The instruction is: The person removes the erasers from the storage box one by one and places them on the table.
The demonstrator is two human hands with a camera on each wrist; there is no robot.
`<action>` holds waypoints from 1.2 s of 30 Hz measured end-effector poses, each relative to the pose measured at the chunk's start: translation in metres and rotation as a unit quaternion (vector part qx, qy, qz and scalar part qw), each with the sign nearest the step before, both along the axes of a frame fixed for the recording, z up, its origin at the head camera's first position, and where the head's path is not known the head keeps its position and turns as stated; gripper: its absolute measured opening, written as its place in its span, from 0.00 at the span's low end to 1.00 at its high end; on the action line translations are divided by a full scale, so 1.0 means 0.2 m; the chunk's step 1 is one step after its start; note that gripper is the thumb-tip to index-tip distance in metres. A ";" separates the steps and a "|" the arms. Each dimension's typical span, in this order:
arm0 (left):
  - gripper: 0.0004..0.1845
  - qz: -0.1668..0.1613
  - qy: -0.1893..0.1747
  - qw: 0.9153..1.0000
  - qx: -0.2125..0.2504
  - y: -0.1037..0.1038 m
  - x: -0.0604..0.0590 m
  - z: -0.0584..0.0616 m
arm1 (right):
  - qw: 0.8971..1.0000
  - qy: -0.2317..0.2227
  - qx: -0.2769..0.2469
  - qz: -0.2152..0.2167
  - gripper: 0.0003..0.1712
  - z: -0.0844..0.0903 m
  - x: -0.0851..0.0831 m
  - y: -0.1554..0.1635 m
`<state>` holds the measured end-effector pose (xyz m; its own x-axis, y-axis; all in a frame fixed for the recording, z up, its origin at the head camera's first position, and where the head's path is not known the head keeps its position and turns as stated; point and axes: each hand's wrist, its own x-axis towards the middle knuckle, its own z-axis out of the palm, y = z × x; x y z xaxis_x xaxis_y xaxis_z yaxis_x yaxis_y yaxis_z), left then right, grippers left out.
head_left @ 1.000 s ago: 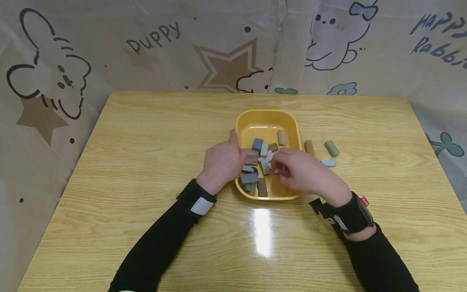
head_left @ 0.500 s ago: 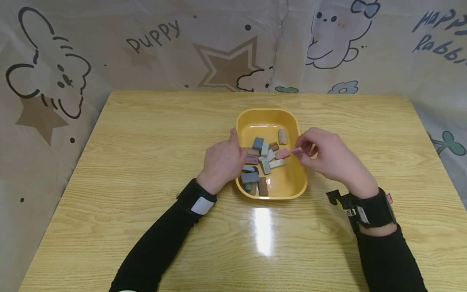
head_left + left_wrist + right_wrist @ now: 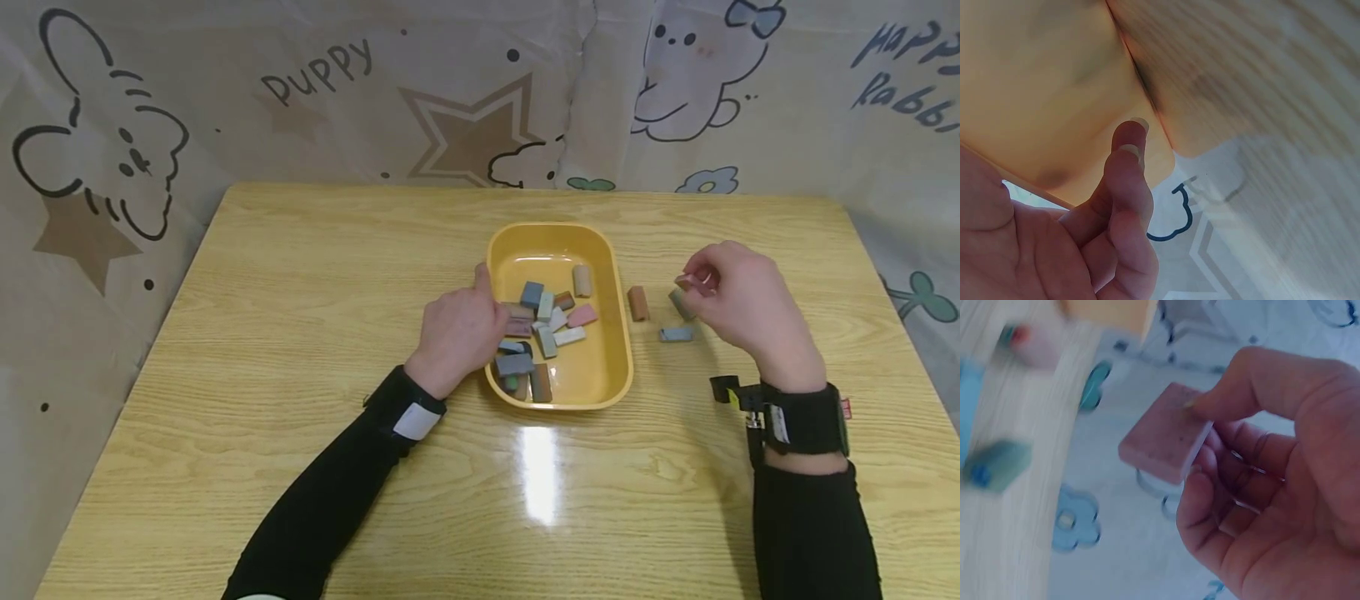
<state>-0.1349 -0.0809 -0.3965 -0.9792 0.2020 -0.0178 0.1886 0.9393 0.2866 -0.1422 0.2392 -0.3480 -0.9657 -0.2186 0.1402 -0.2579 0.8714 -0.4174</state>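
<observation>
While one wooden surface point(image 3: 337, 267) supports one yellow tray point(image 3: 592, 375), two hands are positioned at the work. The left hand point(image 3: 457, 337) holds the tray's left rim in a narrow grip. The right hand point(image 3: 742, 296) grips one pink block point(image 3: 1163, 434). Right of the tray lie one brown block point(image 3: 638, 303), one green block point(image 3: 678, 303) and one blue block point(image 3: 677, 334). Over ten assorted pieces point(image 3: 547, 342) overlap inside the tray; exact count unclear.

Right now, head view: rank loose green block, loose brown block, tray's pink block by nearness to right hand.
1. Green block: table, partly hidden by right hand.
2. Brown block: table, left of green.
3. Pink block: inside yellow tray, farther left.
</observation>
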 end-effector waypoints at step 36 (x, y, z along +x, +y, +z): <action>0.32 0.001 -0.005 1.000 0.005 0.00 0.00 0.00 | 0.985 -0.156 0.020 -0.071 0.24 -0.08 -0.05 0.15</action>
<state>-0.1352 -0.0810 -0.3970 -0.9793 0.2006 -0.0265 0.1838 0.9368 0.2977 -0.1531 0.2690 -0.3641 -0.9818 -0.0772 -0.1733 0.0032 0.9066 -0.4221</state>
